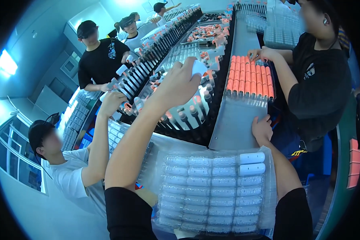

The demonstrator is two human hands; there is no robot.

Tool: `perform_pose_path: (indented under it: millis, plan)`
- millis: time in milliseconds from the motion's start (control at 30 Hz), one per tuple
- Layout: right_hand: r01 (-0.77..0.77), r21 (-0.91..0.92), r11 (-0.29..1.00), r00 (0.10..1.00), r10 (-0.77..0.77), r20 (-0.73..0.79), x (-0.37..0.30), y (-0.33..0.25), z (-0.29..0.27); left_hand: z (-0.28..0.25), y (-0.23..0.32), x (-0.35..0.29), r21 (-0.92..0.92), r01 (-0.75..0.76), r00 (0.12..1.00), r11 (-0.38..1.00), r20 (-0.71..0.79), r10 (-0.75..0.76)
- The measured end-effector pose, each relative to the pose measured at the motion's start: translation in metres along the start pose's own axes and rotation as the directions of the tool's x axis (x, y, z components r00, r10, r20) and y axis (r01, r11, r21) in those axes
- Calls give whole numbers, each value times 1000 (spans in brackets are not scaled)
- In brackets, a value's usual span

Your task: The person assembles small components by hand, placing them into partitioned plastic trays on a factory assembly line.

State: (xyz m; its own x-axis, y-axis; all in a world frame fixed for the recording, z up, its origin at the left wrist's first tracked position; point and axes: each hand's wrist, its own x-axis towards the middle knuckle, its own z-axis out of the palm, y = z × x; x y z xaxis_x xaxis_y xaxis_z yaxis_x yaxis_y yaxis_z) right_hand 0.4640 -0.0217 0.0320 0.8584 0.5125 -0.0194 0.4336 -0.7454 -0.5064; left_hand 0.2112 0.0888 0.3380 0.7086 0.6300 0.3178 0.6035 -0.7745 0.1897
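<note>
My left hand (179, 85) reaches out over the conveyor and is closed on a white plastic piece (199, 69), its far end showing past the fingers. Below it, black upright pegs (184, 117) line the rounded end of the conveyor, some with orange and white parts on them. My right hand (263, 129) rests at the edge of the grey metal ledge (238, 120), loosely open and holding nothing. Close to my body lies a clear plastic blister tray (212, 192) with rows of long pockets. Two white tubes (252, 163) stand out in its upper right pockets.
At right, a person in black handles a tray of orange tubes (250, 78). A person in a white shirt (70, 168) reaches to the conveyor at left; others work farther along. Clear trays (284, 38) are stacked at the back right. Orange parts (206, 33) lie mid-conveyor.
</note>
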Motion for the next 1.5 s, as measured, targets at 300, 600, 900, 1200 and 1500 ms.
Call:
perform_pose_path:
  millis: [300, 600, 900, 1200, 1500]
  plan:
    - [-12, 28, 1000, 998, 11, 54, -2, -1, -7, 14, -10, 18, 38, 364, 925, 931, 101, -366]
    - [12, 43, 999, 999, -13, 32, -4, -3, -7, 66, -15, -21, 490, 145, 972, 860, 93, -217]
    - [-14, 33, 999, 1000, 13, 26, 0, 1, -2, -24, 5, -81, 440, 230, 849, 868, 346, -400]
    - [-6, 21, 1000, 998, 5, 55, -2, -6, 4, 36, -3, 6, 443, -81, 948, 893, -242, 206]
    - [-33, 11, 999, 997, 33, 65, -7, 11, 0, 107, -7, -21, 545, 226, 964, 808, -244, -105]
